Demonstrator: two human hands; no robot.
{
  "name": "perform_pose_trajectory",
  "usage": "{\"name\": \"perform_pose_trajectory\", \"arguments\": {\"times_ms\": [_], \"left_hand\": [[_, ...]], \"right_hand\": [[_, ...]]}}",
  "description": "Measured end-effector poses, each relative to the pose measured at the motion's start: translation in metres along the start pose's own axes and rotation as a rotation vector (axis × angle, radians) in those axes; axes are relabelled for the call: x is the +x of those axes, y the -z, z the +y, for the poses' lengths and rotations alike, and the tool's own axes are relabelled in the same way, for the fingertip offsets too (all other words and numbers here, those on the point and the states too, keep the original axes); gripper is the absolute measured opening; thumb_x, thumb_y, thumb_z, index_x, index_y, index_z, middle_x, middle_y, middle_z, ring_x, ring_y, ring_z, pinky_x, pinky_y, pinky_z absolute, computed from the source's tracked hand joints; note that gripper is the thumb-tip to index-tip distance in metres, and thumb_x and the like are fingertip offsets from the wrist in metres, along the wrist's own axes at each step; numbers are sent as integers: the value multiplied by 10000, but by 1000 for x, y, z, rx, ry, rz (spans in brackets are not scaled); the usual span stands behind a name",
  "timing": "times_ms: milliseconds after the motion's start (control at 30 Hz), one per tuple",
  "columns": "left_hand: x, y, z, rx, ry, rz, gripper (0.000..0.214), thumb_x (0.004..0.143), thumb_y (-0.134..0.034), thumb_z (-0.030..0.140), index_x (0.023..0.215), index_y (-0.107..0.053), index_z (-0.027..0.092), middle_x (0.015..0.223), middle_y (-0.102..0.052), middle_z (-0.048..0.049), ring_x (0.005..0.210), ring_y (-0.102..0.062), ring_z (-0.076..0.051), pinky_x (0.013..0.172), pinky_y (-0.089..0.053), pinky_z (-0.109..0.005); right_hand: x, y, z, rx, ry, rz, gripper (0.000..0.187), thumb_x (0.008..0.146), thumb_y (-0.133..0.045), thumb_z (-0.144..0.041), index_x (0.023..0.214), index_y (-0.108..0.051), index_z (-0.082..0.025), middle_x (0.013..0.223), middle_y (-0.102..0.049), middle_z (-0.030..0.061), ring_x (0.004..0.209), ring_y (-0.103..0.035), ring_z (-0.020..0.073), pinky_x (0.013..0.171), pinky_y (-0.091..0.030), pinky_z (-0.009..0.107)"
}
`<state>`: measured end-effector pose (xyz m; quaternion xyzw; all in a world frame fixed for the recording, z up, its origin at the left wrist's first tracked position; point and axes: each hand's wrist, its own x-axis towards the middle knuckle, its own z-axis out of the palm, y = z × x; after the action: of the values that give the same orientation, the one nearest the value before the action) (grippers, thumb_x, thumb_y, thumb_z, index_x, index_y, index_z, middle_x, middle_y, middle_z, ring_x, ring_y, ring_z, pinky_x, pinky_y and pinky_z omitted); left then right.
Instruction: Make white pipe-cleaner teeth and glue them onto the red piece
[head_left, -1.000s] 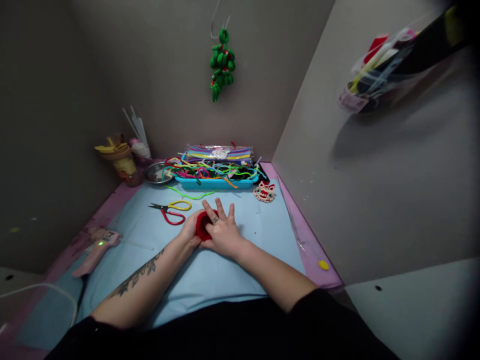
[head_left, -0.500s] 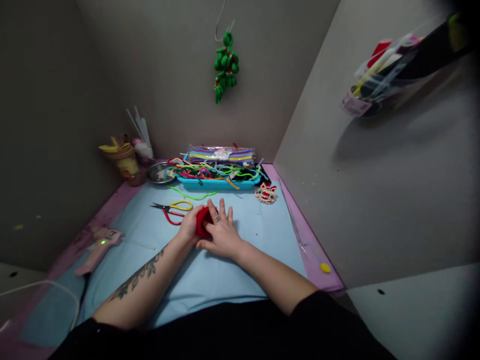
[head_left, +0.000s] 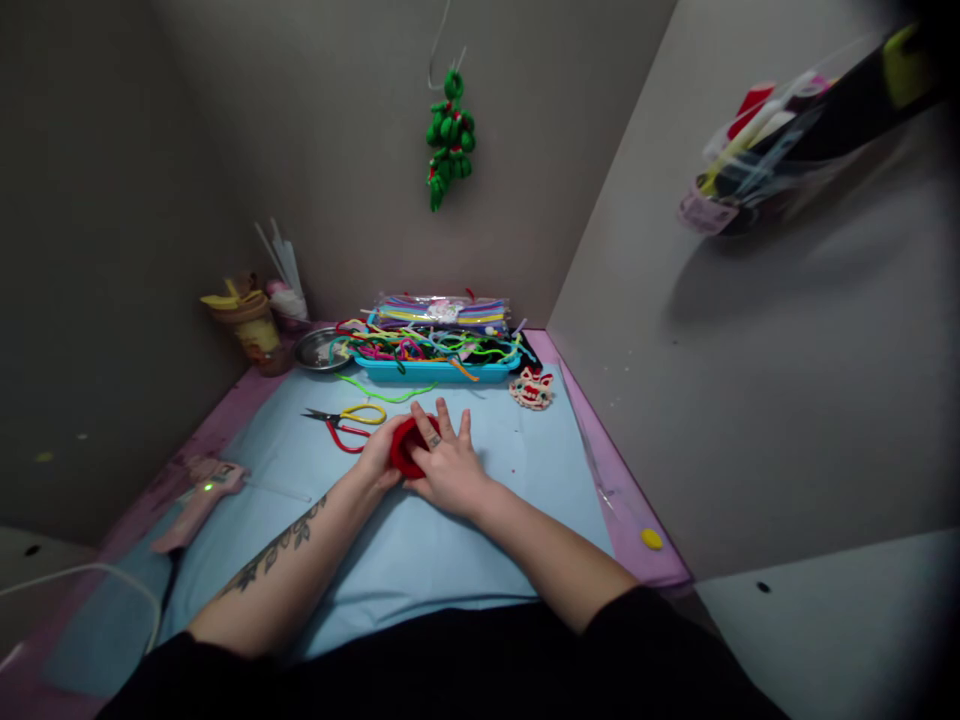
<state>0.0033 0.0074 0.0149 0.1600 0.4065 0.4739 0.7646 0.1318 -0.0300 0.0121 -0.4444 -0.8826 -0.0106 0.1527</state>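
And there's the shift: the deep red, soft-looking hollow round piece (head_left: 406,440) has rolled in the grip, its mouth now turned further up towards the wearer and showing rounder than half a second ago. It sits between the two hands, over the light-blue cloth (head_left: 525,510) that covers most of the pink bench (head_left: 667,567); whether it touches that cloth, I cannot tell.

The left hand (head_left: 380,455) is curled round the piece's left side, keeping hold. Over on the other side, the right hand (head_left: 450,470) has three fingers fanned wide, a touch wider than a moment back, with the forefinger bent down into the mouth. Its thumb, stretched out a moment ago, is now tucked in low by the rim. Are thumb and forefinger pinching the wall? Can't be told from here. My read: this is fine handling, the wall being worked from inside while the left steadies it.

Just beside the left hand, the scissors with one yellow and one red handle (head_left: 332,418) lie untouched, and the pale-pink glue gun (head_left: 210,488), green light glowing, rests well apart.
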Motion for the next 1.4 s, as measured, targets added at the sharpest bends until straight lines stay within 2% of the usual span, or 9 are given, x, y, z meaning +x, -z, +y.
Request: {"name": "perform_pose_trajectory", "arguments": {"times_ms": [133, 300, 467, 567, 733, 967, 1100, 1233, 1400], "left_hand": [[3, 7, 11, -1, 81, -9, 234, 853, -489, 244, 737, -646, 116, 652, -682, -81, 580, -634, -200, 588, -515, -301], [4, 6, 5, -12, -27, 37, 190, 842, -508, 245, 785, -653, 136, 633, -666, -36, 588, -623, -173, 614, -510, -278], [2, 5, 0, 8, -314, -179, 268, 790, -531, 178, 1010, -672, 119, 977, -708, -91, 920, -656, -217, 867, -488, -301], [3, 9, 2, -6, -237, -267, 327, 774, -555, 166, 1081, -650, 103, 1048, -693, -124, 1014, -635, -239, 932, -463, -324], [2, 6, 4, -122, -62, -102, 345, 902, -429, 333, 1037, -658, 112, 888, -715, -114, 908, -666, -222, 884, -505, -342], [-4, 3, 6, -136, 14, -63, 448, 915, -368, 450, 963, -661, 114, 829, -711, -115, 846, -680, -259, 840, -522, -397], [-6, 3, 6, -117, 36, -95, 460, 910, -372, 463, 1014, -650, 111, 877, -712, -127, 892, -673, -266, 872, -506, -407], [-5, 2, 2, -90, 60, -106, 439, 899, -398, 451, 919, -662, 100, 845, -712, -141, 823, -679, -270, 808, -529, -406], [1, -1, -7, -110, -77, -20, 288, 874, -442, 270, 733, -643, 120, 664, -682, -84, 629, -654, -190, 641, -534, -282]], "right_hand": [[0, -2, 5, -42, 31, -27, 517, 786, -634, -232, 1289, -525, -280, 1576, -17, 47, 1422, 76, 382, 1041, -24, 718], [1, -3, 1, 50, -15, -30, 718, 724, -666, -552, 1342, -483, -236, 1569, 69, 95, 1400, 109, 438, 1047, -43, 711], [1, -5, -2, 107, -128, 34, 746, 766, -618, -565, 1407, -397, -256, 1563, 99, 110, 1391, 96, 464, 1047, -119, 703], [2, -7, 2, 28, -121, 57, 550, 823, -593, -466, 1327, -509, -263, 1572, 9, 90, 1405, 75, 439, 1041, -70, 721], [2, -12, 5, -63, -8, 58, 481, 871, -520, -261, 1349, -473, -260, 1568, -74, 61, 1428, 91, 353, 1053, -17, 707], [0, -9, 1, -50, 19, 90, 620, 837, -544, -504, 1370, -449, -200, 1561, -85, 90, 1421, 123, 358, 1058, 29, 693], [1, -6, -1, -38, 0, 62, 638, 802, -603, -489, 1360, -464, -214, 1562, -79, 87, 1423, 100, 369, 1060, 5, 694], [3, -5, -4, -34, -31, 37, 631, 776, -645, -451, 1342, -485, -222, 1565, -64, 81, 1420, 98, 382, 1046, -10, 712], [5, -1, -8, -44, -55, -28, 579, 787, -639, -380, 1326, -501, -218, 1568, -35, 67, 1422, 88, 380, 1039, -40, 724]]}}
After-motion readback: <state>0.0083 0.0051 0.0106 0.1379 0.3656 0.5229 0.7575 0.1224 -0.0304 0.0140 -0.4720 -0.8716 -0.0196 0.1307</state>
